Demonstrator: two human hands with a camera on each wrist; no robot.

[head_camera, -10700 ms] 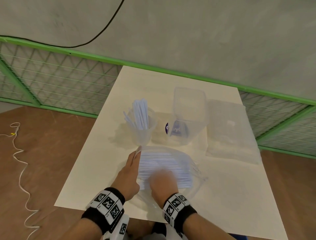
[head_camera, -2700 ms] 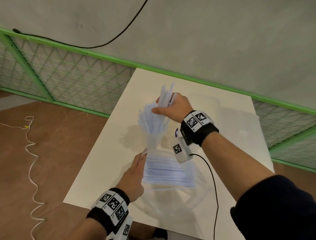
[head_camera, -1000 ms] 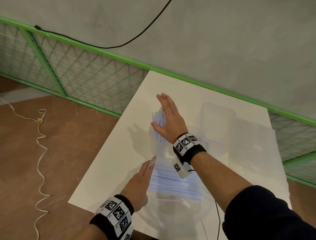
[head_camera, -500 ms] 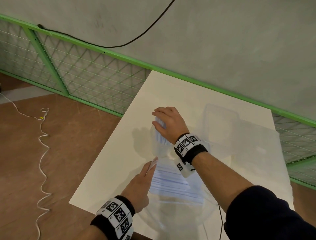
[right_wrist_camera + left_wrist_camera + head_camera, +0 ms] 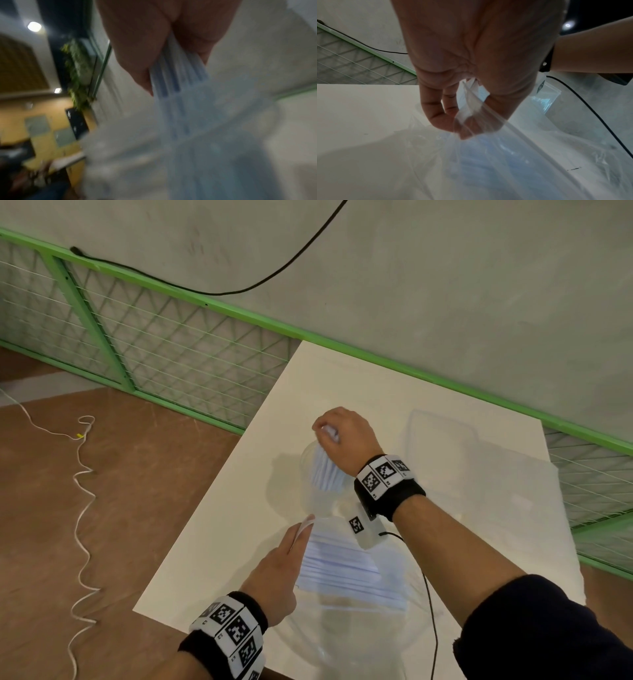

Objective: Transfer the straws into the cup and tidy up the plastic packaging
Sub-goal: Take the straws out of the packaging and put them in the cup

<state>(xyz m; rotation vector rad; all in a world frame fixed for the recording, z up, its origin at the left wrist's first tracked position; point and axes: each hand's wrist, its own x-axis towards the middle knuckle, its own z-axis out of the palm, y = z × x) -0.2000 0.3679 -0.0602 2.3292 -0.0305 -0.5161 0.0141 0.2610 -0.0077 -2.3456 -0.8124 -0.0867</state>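
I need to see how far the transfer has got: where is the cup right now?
In the head view the cup stands mid-table, just beyond the plastic bag, under the right hand, which grips the straws standing in it.

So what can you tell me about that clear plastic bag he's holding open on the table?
The clear plastic bag is thin, crinkly film with a zip-strip mouth. It lies flat on the white table, near its front edge. The left hand pinches one corner of the mouth, lifting it open. A flat stack of pale blue-white straws lies inside.
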